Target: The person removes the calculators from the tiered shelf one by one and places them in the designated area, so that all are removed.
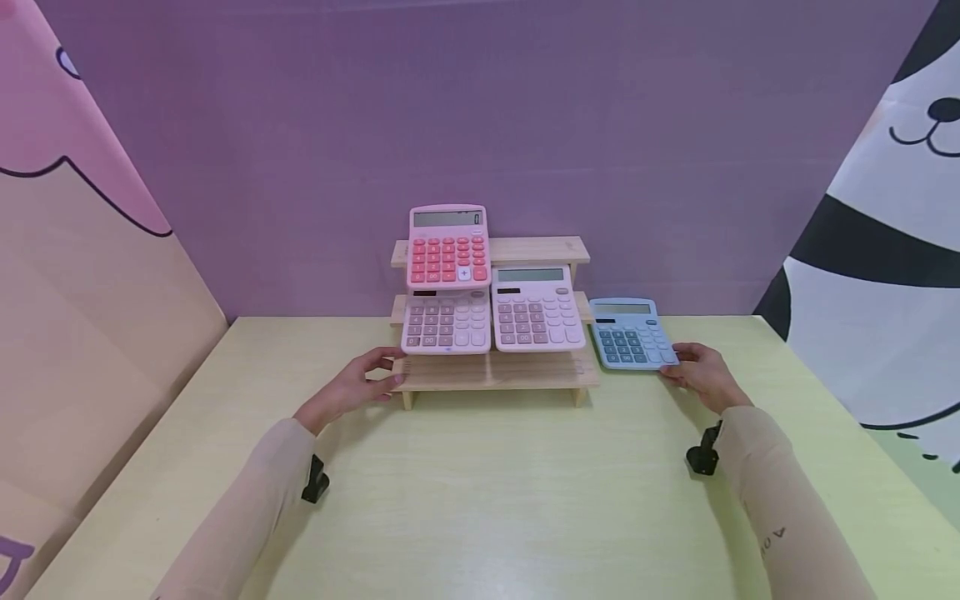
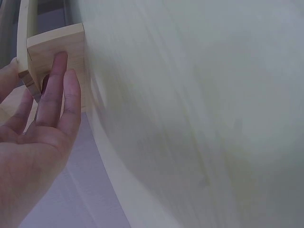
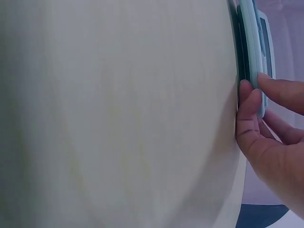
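A tiered wooden display rack (image 1: 472, 375) stands at the back of the table. My left hand (image 1: 358, 381) holds the left end of its lowest shelf. In the left wrist view the fingers (image 2: 56, 92) reach beneath the shelf board (image 2: 57, 40), with the thumb on the other side. To the right of the rack, a blue calculator (image 1: 632, 337) is pinched at its right front corner by my right hand (image 1: 703, 375). The right wrist view shows the thumb on the face of the calculator (image 3: 254, 52) and fingertips under its edge.
A pink calculator (image 1: 447, 258) leans on the top tier at the left. Below it are a pale pink-purple calculator (image 1: 447, 325) and, beside that, a pale lilac one (image 1: 538, 312). A purple backdrop (image 1: 480, 125) rises behind the table (image 1: 480, 492).
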Tool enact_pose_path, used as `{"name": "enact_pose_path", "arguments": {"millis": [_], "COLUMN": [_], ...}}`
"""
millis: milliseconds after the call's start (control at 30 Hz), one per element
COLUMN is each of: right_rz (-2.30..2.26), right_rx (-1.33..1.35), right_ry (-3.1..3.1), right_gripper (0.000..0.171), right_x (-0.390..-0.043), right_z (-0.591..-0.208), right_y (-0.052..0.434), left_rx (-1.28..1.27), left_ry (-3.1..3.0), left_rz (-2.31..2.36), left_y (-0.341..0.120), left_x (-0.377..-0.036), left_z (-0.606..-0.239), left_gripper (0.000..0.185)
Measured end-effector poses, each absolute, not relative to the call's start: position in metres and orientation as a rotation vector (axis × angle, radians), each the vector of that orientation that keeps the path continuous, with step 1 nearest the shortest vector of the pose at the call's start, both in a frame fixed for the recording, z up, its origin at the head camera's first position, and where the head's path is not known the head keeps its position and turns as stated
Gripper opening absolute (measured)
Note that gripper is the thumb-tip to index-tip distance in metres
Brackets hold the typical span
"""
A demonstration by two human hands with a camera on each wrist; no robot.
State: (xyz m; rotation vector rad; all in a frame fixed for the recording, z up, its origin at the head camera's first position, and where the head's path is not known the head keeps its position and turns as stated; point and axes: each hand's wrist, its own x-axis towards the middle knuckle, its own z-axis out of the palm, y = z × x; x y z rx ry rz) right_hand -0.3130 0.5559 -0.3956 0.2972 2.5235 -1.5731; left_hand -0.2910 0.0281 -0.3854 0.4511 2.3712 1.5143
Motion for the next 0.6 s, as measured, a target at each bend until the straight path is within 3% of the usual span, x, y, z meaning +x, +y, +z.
{"name": "enact_pose_path", "arguments": {"millis": [600], "right_rz": [-1.518], "right_rx": [0.284], "right_ry": [2.563], "right_gripper": [0.065], "right_x": [-0.3135], "right_z": [-0.3962], "right_y": [0.5530], "left_rx": [0.441], "left_ry": [2.385], "left_rz": [1.493], "left_y": [0.0282], "left_x": [-0.2917], "left_z": [-0.3869], "left_gripper": [0.052]}}
